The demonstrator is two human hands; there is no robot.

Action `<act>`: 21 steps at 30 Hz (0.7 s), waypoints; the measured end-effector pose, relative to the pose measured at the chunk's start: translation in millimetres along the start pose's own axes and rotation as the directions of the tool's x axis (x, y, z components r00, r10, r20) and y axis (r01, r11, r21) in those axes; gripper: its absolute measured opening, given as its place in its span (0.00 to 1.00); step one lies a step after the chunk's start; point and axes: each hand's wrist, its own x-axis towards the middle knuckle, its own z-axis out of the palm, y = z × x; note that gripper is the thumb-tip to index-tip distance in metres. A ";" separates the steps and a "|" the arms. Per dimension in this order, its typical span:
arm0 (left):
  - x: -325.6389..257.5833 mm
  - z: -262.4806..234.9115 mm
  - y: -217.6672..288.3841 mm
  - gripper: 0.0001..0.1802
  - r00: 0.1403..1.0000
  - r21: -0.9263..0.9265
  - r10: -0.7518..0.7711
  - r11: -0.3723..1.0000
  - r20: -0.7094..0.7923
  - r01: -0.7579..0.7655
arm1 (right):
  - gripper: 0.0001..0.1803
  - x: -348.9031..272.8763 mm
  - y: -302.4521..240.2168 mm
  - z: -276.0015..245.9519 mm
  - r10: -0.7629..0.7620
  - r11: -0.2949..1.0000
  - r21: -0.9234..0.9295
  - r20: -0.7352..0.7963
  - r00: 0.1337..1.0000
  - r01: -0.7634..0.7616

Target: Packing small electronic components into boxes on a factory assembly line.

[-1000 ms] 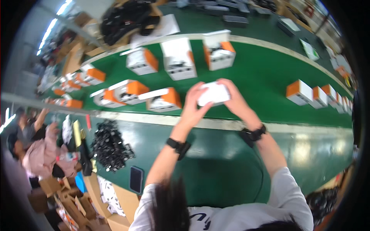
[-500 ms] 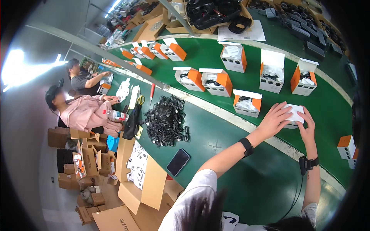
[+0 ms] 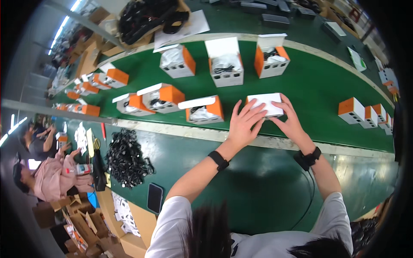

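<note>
A small white-and-orange carton stands on the green conveyor belt with its white lid down. Both of my hands hold it. My left hand has its fingers over the left part of the lid, the thumb toward the near edge. Around the right corner, my right hand has its fingers at the lid's right edge and its thumb at the front. Just left of it is an open carton with a white bag and a black cable inside. Behind, another open carton shows similar contents.
More open cartons stand on the belt, and closed ones at the right. On the green table lie a heap of black cables and a phone. Two people sit at the far left.
My view has swung right, so the scene sits further left in the picture. Both hands remain on the same carton, with the right fingers now further over its lid edge.
</note>
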 end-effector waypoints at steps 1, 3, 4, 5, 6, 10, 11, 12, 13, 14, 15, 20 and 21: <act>2.1 5.8 5.3 0.16 1.000 -0.034 0.022 0.999 -0.004 -0.022 | 0.28 0.8 4.4 -8.0 0.051 0.997 0.051 0.015 0.999 -0.052; 4.5 8.7 9.6 0.15 0.997 -0.117 -0.077 0.990 0.013 0.078 | 0.27 0.7 -1.0 -27.8 0.103 0.991 0.089 0.014 0.995 -0.104; 8.6 2.9 9.8 0.16 0.999 -0.150 -0.047 0.987 0.023 0.050 | 0.27 0.9 -11.3 -38.3 0.176 0.982 0.060 0.029 0.984 -0.177; 16.2 -1.1 6.9 0.16 0.999 -0.165 -0.033 0.986 0.026 0.037 | 0.26 0.1 -16.5 -45.9 0.249 0.968 0.033 0.042 0.968 -0.250; 28.8 -4.2 2.1 0.16 0.990 -0.217 -0.115 0.972 -0.079 0.096 | 0.27 -6.2 -4.4 -63.3 0.209 0.978 0.012 0.009 0.978 -0.209; 79.7 11.2 -11.0 0.24 0.926 -0.354 -0.351 0.891 -0.137 0.285 | 0.29 -42.6 40.1 -159.6 0.247 0.968 0.002 -0.170 0.954 -0.250; 92.8 29.1 -18.5 0.34 0.941 -0.322 -0.314 0.910 -0.127 0.260 | 0.31 -52.8 61.2 -187.7 0.301 0.954 0.062 -0.171 0.938 -0.294; 105.0 49.2 -20.0 0.40 0.933 -0.316 -0.321 0.913 -0.164 0.258 | 0.31 -63.9 80.2 -211.2 0.335 0.941 0.122 -0.222 0.916 -0.315; 119.7 64.6 -20.7 0.46 0.924 -0.314 -0.324 0.915 -0.203 0.252 | 0.30 -71.9 88.0 -229.9 0.319 0.948 0.096 -0.259 0.912 -0.304; 132.7 73.7 -21.6 0.49 0.907 -0.400 -0.400 0.859 -0.131 0.321 | 0.30 -80.8 92.9 -246.5 0.356 0.934 0.096 -0.282 0.891 -0.343; 145.2 80.7 -22.1 0.53 0.884 -0.476 -0.464 0.789 -0.047 0.389 | 0.29 -88.2 96.3 -262.7 0.393 0.919 0.097 -0.308 0.866 -0.382; 151.1 83.4 -87.0 0.46 0.901 -0.500 -0.433 0.785 -0.020 0.365 | 0.26 -63.3 79.0 -250.5 0.339 0.910 -0.139 -0.288 0.896 -0.389; 149.1 78.7 -90.0 0.44 0.904 -0.546 -0.427 0.760 -0.010 0.353 | 0.26 -55.2 55.3 -239.7 0.275 0.832 -0.383 -0.345 0.898 -0.402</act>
